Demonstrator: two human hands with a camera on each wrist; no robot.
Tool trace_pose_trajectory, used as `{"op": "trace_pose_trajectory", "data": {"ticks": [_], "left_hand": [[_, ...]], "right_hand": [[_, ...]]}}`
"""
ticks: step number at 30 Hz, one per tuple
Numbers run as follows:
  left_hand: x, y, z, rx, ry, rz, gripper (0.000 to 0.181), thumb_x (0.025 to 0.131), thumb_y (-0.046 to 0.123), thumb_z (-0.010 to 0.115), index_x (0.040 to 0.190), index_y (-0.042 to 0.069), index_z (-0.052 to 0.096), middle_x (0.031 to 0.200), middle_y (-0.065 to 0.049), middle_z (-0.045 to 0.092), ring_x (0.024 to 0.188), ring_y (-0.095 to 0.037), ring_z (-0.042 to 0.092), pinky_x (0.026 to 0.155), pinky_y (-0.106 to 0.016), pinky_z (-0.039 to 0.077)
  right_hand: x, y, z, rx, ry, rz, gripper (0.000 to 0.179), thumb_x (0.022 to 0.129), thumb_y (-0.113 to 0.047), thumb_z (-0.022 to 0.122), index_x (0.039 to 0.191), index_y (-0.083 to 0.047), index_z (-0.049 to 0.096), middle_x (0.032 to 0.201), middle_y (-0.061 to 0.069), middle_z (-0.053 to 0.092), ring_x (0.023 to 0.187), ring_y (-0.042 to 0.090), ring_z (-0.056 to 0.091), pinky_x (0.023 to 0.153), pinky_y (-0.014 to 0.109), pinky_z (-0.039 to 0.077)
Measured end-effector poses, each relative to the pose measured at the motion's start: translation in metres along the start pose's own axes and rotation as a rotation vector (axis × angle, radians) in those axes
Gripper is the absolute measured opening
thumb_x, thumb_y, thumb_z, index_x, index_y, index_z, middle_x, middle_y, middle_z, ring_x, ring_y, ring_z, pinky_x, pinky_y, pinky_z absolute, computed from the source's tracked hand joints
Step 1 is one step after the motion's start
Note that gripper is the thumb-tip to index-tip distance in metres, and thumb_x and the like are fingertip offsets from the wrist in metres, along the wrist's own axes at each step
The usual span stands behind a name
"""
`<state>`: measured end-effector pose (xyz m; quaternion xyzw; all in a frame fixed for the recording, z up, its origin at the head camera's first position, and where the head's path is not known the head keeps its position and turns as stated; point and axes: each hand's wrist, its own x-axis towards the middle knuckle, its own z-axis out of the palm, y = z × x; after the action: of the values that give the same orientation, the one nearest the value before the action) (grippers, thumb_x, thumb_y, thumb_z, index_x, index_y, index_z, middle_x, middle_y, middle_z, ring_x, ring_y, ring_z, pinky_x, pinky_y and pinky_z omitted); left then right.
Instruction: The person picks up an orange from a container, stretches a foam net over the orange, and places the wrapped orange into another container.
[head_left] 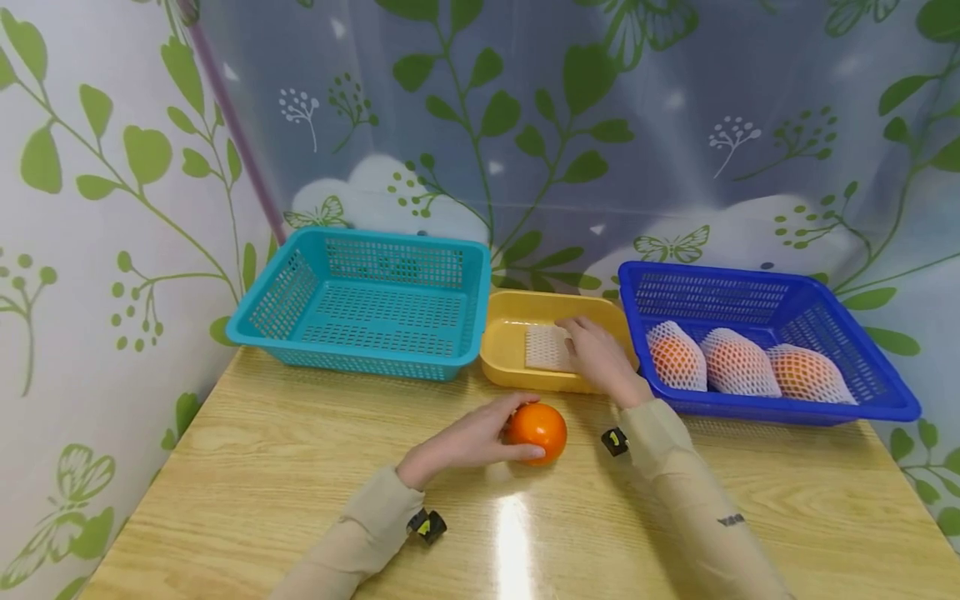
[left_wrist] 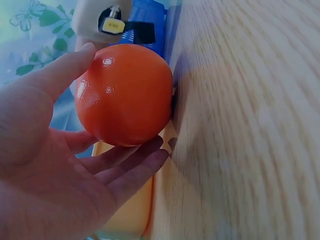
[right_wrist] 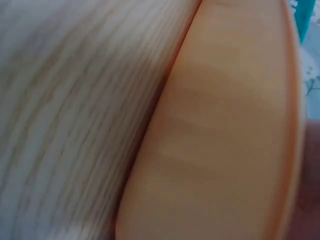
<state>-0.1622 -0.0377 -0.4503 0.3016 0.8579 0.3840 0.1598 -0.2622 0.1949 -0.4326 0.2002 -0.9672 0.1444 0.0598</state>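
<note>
My left hand [head_left: 480, 435] holds a round, glossy orange-coloured fruit [head_left: 538, 433] on the table. In the left wrist view its thumb lies along one side of the fruit [left_wrist: 125, 95] and the fingers bend round the other. My right hand [head_left: 596, 354] reaches into a yellow basin [head_left: 504, 354], beside a white foam fruit net [head_left: 546, 347] lying there. The fingertips are partly hidden, so a grip on the net cannot be made out. The right wrist view shows mostly the basin's outer wall [right_wrist: 220, 125].
A teal basket [head_left: 378, 317] stands left of the basin, with nothing seen inside. At the right, a blue basket [head_left: 750, 408] holds three net-wrapped orange fruits [head_left: 741, 367]. All stand along the back of the wooden table [head_left: 262, 467], before a leaf-patterned curtain [head_left: 555, 167].
</note>
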Motion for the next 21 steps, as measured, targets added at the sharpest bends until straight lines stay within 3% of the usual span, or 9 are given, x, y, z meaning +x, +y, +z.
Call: {"op": "trace_pose_trajectory", "data": {"ticks": [7, 15, 21], "left_hand": [[0.001, 0.001, 0.0, 0.006, 0.005, 0.018, 0.079, 0.092, 0.044, 0.074, 0.154, 0.01, 0.038, 0.151, -0.009, 0.047, 0.132, -0.024, 0.051, 0.109, -0.043, 0.044], [0.0, 0.002, 0.0, 0.006, 0.013, 0.01, 0.078, 0.092, 0.044, 0.074, 0.154, 0.012, 0.038, 0.152, -0.008, 0.047, 0.133, -0.023, 0.05, 0.11, -0.044, 0.043], [-0.001, 0.003, -0.001, -0.005, 0.015, 0.0, 0.076, 0.094, 0.045, 0.071, 0.154, 0.012, 0.039, 0.152, -0.008, 0.047, 0.133, -0.024, 0.049, 0.11, -0.045, 0.042]], "right_hand": [[0.012, 0.009, 0.007, -0.036, -0.051, 0.025, 0.035, 0.099, -0.001, 0.059, 0.134, 0.003, 0.061, 0.13, 0.026, 0.061, 0.115, 0.044, 0.06, 0.098, 0.057, 0.049], [0.015, 0.01, 0.01, -0.061, 0.037, 0.018, 0.016, 0.092, -0.002, 0.069, 0.106, 0.001, 0.075, 0.101, 0.02, 0.066, 0.097, 0.039, 0.061, 0.091, 0.051, 0.05], [0.012, 0.001, 0.003, -0.025, 0.122, 0.019, 0.015, 0.096, -0.008, 0.07, 0.106, 0.0, 0.075, 0.104, 0.019, 0.07, 0.091, 0.038, 0.066, 0.078, 0.051, 0.056]]}}
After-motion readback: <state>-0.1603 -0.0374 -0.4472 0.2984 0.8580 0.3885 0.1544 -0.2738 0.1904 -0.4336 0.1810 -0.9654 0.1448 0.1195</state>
